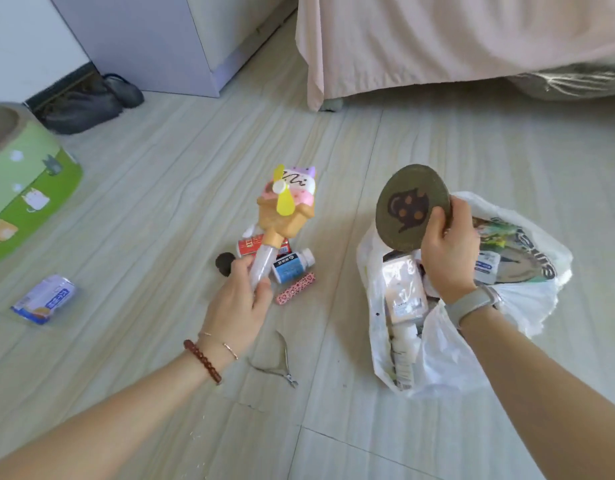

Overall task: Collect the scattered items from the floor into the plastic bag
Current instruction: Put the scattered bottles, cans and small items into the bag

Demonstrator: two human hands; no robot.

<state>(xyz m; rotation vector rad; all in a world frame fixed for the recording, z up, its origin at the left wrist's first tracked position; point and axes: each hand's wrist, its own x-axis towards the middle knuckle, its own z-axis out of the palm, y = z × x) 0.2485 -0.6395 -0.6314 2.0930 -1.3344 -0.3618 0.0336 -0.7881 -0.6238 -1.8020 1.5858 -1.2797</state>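
Observation:
My left hand (242,299) grips the clear handle of an ice-cream-shaped toy fan (287,202), raised above a small pile on the floor. My right hand (449,251) holds a round brown disc with a dark cat picture (411,206) upright over the mouth of the white plastic bag (448,358), which lies open and holds several packets. In the pile lie a red can (250,244), a white bottle with a blue label (292,266), a pink patterned tube (295,288) and a small dark round thing (224,264). Metal nippers (280,363) lie nearer me.
A crushed blue-and-white can (44,299) lies at the left. A green cat-print tub (25,188) stands at the far left, dark shoes (87,102) behind it. A white cabinet (153,39) and a bed with a pink sheet (437,43) bound the back.

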